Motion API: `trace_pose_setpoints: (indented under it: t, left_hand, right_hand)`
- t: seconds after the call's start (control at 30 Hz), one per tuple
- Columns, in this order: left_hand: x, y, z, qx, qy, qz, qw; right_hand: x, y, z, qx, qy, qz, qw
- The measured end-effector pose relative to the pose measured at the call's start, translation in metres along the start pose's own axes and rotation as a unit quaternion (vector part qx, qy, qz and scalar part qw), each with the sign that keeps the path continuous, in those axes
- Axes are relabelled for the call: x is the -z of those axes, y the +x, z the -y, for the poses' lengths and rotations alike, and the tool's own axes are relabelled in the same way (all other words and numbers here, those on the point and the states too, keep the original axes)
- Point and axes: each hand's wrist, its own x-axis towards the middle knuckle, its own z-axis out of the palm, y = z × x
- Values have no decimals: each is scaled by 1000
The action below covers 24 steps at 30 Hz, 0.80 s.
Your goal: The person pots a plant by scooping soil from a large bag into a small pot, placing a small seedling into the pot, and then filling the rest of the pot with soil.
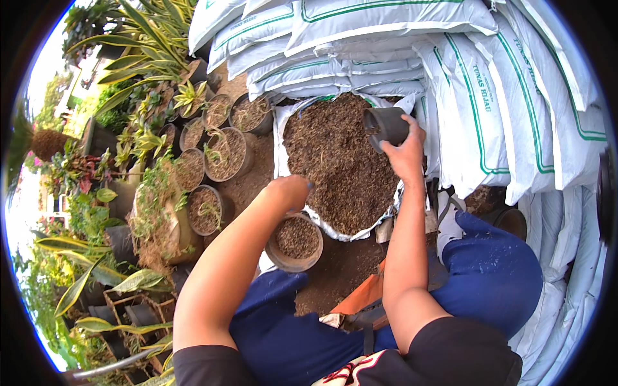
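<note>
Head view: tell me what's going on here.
The right hand grips a dark pot on its side over soil in an open sack. The left hand is near the sack's front edge; whether it holds anything is unclear. A pot of soil stands close by, potted plants to the left, white sacks behind and right.

Bare brown earth forms the ground. White, green-lined sacks are stacked along the far and right sides. Leafy plants crowd the left, under bright daylight.
</note>
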Motion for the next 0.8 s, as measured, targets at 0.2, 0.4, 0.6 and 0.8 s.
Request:
trace_pose_setpoints:
  t: [0.2,0.4,0.6,0.8]
  left_hand:
    - [-31,63,20,-26,-59,-235,970]
    - [-37,71,29,7,-98,-238,966]
    - [-28,75,43,69,-107,-164,978]
    - [-30,86,39,88,-115,-157,977]
  right_hand:
    - [-29,64,-1,65,-17,-18,998]
    - [-57,98,-15,57,-115,59,990]
    - [-80,45,32,142,-174,128,966]
    - [-50,-10,63,209,-185,185,942]
